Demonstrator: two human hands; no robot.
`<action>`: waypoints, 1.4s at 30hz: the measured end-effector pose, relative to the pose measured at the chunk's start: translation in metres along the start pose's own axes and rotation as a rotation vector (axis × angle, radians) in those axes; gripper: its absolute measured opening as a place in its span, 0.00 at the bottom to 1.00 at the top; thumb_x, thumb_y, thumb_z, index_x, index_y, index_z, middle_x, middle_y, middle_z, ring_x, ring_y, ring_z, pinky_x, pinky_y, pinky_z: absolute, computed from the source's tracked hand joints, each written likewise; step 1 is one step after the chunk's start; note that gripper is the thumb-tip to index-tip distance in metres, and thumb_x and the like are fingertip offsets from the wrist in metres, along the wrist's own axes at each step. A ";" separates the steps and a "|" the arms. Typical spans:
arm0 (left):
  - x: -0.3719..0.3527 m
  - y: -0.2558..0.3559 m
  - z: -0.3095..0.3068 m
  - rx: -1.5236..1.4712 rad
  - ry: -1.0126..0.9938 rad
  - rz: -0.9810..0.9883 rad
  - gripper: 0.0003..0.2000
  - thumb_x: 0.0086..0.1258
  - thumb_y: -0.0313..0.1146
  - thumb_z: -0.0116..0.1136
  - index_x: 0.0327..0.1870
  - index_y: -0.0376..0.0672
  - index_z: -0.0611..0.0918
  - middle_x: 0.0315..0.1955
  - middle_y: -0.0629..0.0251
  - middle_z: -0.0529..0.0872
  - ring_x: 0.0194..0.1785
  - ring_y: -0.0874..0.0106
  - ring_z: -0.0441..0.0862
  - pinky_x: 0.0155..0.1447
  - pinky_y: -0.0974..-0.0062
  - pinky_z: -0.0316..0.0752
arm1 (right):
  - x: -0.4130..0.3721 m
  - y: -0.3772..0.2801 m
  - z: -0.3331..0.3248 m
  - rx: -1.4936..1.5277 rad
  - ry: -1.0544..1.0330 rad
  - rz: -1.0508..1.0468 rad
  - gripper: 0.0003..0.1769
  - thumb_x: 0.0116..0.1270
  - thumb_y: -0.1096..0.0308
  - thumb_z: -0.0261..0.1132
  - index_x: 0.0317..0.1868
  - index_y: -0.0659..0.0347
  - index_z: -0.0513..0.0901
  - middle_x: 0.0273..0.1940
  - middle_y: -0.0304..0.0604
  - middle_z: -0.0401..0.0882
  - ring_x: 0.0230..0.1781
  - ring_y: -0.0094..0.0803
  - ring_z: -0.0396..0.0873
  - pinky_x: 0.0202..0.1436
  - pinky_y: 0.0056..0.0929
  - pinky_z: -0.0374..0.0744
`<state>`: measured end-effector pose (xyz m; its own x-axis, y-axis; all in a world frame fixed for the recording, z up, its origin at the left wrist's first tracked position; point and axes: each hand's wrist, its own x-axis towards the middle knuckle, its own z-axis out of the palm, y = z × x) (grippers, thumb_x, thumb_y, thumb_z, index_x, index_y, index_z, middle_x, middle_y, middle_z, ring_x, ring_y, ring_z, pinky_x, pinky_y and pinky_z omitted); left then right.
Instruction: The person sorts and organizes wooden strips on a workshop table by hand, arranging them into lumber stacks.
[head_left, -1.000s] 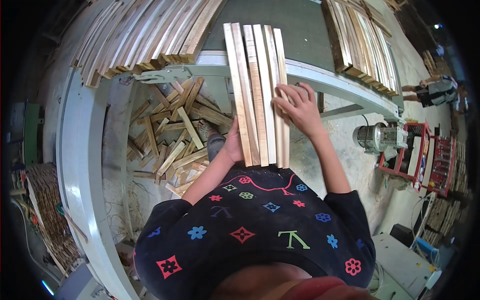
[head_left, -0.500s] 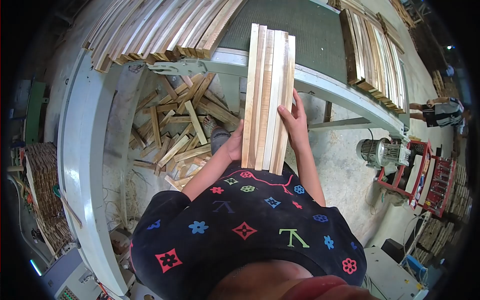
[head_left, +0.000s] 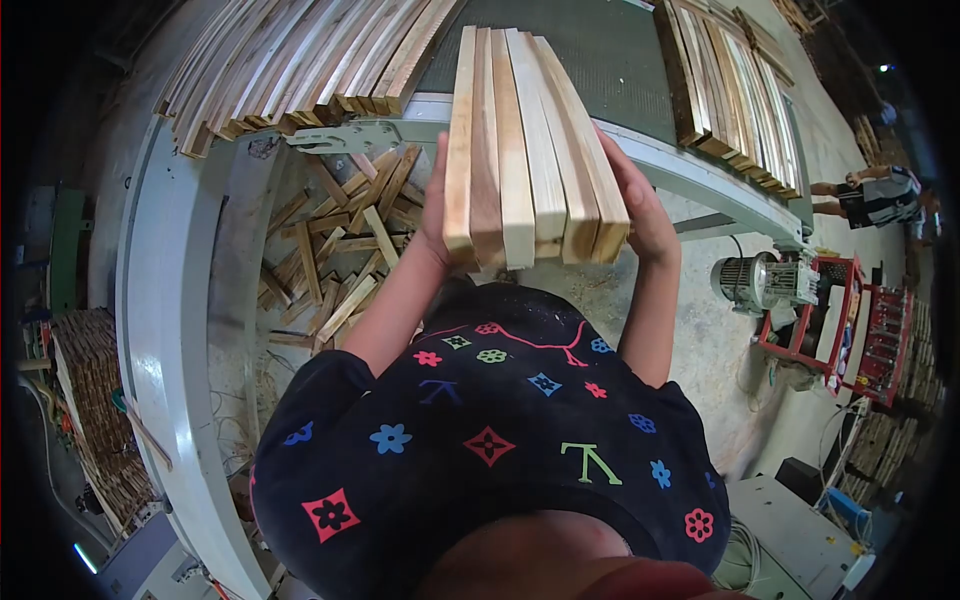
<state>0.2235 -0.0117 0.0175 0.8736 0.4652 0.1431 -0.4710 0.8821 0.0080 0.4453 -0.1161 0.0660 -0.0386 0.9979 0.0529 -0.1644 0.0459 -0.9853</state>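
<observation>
Lifted clear above the near edge of the table (head_left: 700, 182): a bundle of slats (head_left: 525, 150), five or six side by side, cut ends toward the camera, far ends out over the table's green belt (head_left: 590, 50). Clamped from both flanks. Left hand (head_left: 437, 215) pressed to the left outer slat, fingers mostly hidden behind the wood yet plainly closed on it. Right hand (head_left: 640, 205) laid along the right outer slat, fingers curled round its far side, likewise closed on the bundle. Nothing else in either grip.

Carried, apparently, by side pressure alone. Best, then, to squeeze inward evenly from both flanks to stop any middle slat from dropping. Worth bringing the fanned right-hand slats flush with the rest and holding the cut ends level. Good to mind the left slat stack (head_left: 300, 70) and the right slat stack (head_left: 735, 90) lying on the table, and the offcuts (head_left: 340, 250) on the floor beneath the table's near edge.
</observation>
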 end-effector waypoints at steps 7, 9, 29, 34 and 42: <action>0.011 0.008 0.016 0.096 -0.098 0.029 0.35 0.78 0.63 0.43 0.75 0.46 0.67 0.66 0.57 0.77 0.66 0.60 0.77 0.70 0.58 0.72 | -0.007 -0.019 0.024 -0.147 0.077 -0.113 0.64 0.59 0.28 0.67 0.82 0.61 0.51 0.75 0.55 0.62 0.76 0.42 0.61 0.77 0.39 0.58; 0.011 0.008 0.021 0.077 -0.128 0.015 0.35 0.78 0.63 0.42 0.75 0.46 0.67 0.67 0.56 0.76 0.67 0.60 0.77 0.71 0.58 0.72 | -0.007 -0.019 0.025 -0.114 0.075 -0.128 0.62 0.61 0.29 0.66 0.82 0.61 0.51 0.76 0.55 0.61 0.76 0.42 0.62 0.77 0.39 0.58; -0.077 -0.055 -0.169 0.101 0.355 -0.087 0.45 0.58 0.66 0.67 0.70 0.41 0.71 0.61 0.52 0.81 0.63 0.53 0.79 0.69 0.50 0.73 | 0.159 0.002 0.067 -1.625 -1.304 -0.588 0.34 0.48 0.48 0.77 0.60 0.36 0.83 0.66 0.42 0.76 0.74 0.44 0.65 0.81 0.59 0.51; -0.093 -0.059 -0.192 0.047 0.284 -0.118 0.43 0.61 0.65 0.65 0.69 0.40 0.72 0.60 0.53 0.81 0.64 0.55 0.78 0.71 0.52 0.71 | 0.198 0.044 0.128 -1.518 -2.071 0.082 0.39 0.43 0.48 0.79 0.60 0.46 0.83 0.53 0.47 0.85 0.55 0.48 0.82 0.62 0.51 0.76; -0.088 -0.065 -0.222 -0.043 0.285 -0.135 0.46 0.62 0.66 0.63 0.71 0.37 0.69 0.63 0.53 0.79 0.65 0.55 0.77 0.72 0.53 0.70 | 0.205 0.080 0.133 -1.322 -2.168 0.241 0.44 0.46 0.53 0.78 0.68 0.47 0.76 0.47 0.52 0.86 0.51 0.51 0.83 0.55 0.50 0.80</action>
<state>0.2046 -0.0929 -0.2149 0.9297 0.3407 -0.1396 -0.3485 0.9367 -0.0347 0.2933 0.0857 0.0191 -0.5068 -0.3163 -0.8020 0.3196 0.7950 -0.5155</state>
